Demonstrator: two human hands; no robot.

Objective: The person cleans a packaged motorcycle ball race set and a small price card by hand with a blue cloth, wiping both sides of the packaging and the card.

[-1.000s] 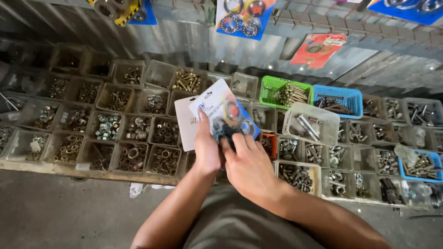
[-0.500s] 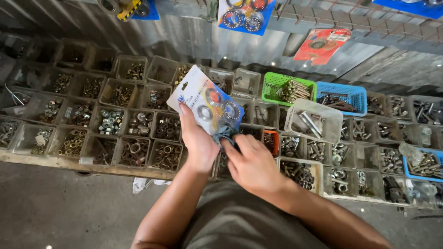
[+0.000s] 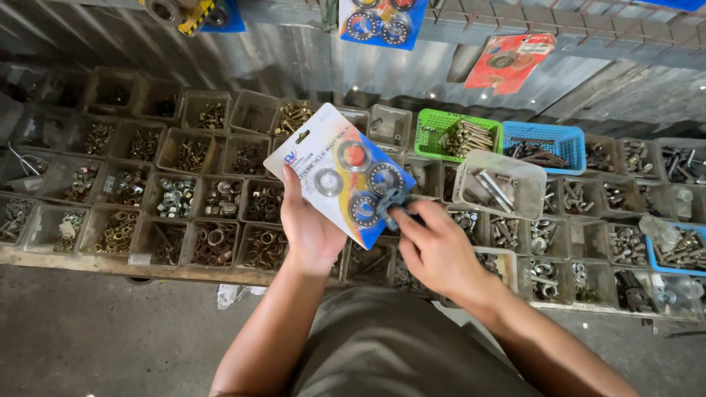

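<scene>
While the left hand [image 3: 312, 234] cups a blister card of bearings [image 3: 340, 173] from below, thumb pressed up along its white left edge and palm closed behind the lower part, the card stands tilted above the trays, its blue corner pointing toward the right hand. The card shows ring-shaped bearings [image 3: 354, 156] under clear plastic, on a white, orange and blue backing. The right hand [image 3: 435, 252] meets the card at its lower right corner: thumb and forefinger are pinched narrowly on a small dark metal part [image 3: 393, 201] that sits against the packaging, the remaining fingers curled loosely beneath. Whether that part is free of the blister or still seated in it cannot be told.

Below and behind both hands spreads a bench of small open bins [image 3: 220, 198] filled with nuts, washers and bolts, set in rows on a wooden board. To the right of the card sit a green basket [image 3: 426, 143] of bolts and, beside it, a blue basket [image 3: 566, 143] of dark fasteners. A clear plastic tub [image 3: 471, 165] holding long bolts lies just beyond the right hand's fingers. More carded parts hang on the wall above: a blue card [image 3: 382, 22] and a red card [image 3: 511, 62]. Nothing lies between the two hands and the card.
</scene>
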